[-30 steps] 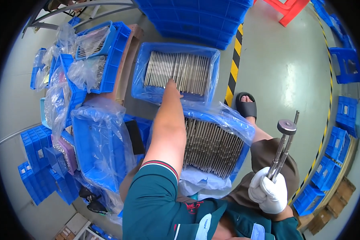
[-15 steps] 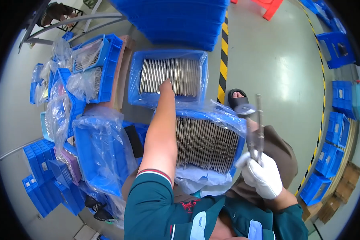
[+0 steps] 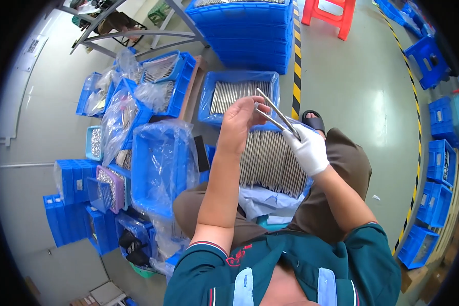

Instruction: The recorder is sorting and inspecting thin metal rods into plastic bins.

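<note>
My right hand (image 3: 306, 149), in a white glove, is closed around two slim metal rods (image 3: 283, 116) that point up and left, their far ends spread apart. My bare left hand (image 3: 241, 116) has its fingers curled around the far end of the lower rod; the other rod's tip stands free just past the fingers. Beneath my hands, a blue bin lined with plastic holds a dense row of metal rods (image 3: 273, 162), with crumpled white paper (image 3: 268, 200) at its near side. Behind it stands another lined blue bin (image 3: 204, 109) with more rods.
An open lined blue bin (image 3: 150, 196) stands to the left, past which are bins with bagged parts and a purple tray (image 3: 120, 189). Stacked blue crates (image 3: 255, 51) rise at the back. A red stool (image 3: 329, 23) and striped floor tape (image 3: 297, 71) are beyond; more bins line the right.
My left hand has come back from the far bin to the rods in my right hand. My right hand has moved up and left, tilting the rods leftward. The view has shifted.
</note>
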A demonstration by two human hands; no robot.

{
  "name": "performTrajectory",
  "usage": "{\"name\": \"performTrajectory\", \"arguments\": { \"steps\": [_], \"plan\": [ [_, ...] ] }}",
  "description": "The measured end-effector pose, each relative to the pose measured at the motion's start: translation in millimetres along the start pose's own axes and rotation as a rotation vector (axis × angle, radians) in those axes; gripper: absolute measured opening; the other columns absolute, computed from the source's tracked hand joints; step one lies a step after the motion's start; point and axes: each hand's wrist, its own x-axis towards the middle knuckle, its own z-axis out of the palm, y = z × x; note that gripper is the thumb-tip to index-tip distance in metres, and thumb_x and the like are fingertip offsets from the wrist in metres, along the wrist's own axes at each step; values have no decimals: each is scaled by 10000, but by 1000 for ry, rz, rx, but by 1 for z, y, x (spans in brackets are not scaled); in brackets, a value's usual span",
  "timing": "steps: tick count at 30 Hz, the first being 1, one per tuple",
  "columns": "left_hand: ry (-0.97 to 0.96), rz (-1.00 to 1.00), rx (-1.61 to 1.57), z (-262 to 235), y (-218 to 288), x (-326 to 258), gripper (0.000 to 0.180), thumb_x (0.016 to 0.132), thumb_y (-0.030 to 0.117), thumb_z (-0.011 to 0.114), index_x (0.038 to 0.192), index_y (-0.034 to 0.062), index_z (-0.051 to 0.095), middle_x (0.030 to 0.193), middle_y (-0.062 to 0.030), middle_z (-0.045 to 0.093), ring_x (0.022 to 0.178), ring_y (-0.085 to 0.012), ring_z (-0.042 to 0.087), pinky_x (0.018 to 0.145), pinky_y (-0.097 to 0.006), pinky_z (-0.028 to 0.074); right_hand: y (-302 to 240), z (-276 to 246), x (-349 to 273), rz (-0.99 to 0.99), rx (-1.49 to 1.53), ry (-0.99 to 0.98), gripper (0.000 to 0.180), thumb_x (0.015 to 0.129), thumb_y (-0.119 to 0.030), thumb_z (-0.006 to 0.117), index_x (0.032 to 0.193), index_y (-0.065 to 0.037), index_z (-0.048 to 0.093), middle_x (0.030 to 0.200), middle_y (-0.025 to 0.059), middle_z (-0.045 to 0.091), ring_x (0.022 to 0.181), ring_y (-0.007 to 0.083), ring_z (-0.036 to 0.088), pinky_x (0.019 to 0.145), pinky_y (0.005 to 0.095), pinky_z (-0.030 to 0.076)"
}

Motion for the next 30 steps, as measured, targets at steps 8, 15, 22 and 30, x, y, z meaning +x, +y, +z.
{"name": "performTrajectory", "arguments": {
  "steps": [8, 15, 22, 30],
  "plan": [
    [185, -13, 16, -8, -5, -54, 301, 949, 310, 464, 1014, 24, 532, 874, -147, 647, 846, -233, 651, 737, -342, 523, -19, 18, -2, -283, -224, 47, 212, 822, -264, 620, 722, -79, 588, 624, 124, 578, 599, 295, 593, 514, 384, 443],
    [-152, 91, -95, -43, 12, -69, 332, 944, 283, 477, 1079, -9, 559, 948, -166, 641, 891, -271, 635, 825, -385, 494, -20, 43, -11, 248, 424, -455, 338, 897, -355, 553, 740, -58, 593, 571, -39, 481, 499, 95, 443, 477, 252, 348],
    [-119, 95, 304, -53, 34, -77, 330, 934, 267, 507, 1085, -20, 566, 866, -60, 592, 774, -121, 551, 718, -239, 440, -37, 26, 0, 384, 825, -730, 291, 875, -311, 592, 752, -48, 584, 554, -21, 458, 455, 63, 362, 435, 226, 284],
    [-155, -72, 460, -31, 26, -111, 162, 860, 137, 606, 969, 19, 586, 781, 25, 542, 709, -38, 474, 611, -192, 399, -51, 26, -10, 470, 895, -921, 298, 852, -373, 607, 796, -81, 582, 539, -46, 412, 432, 50, 362, 393, 207, 236]
  ]
}}
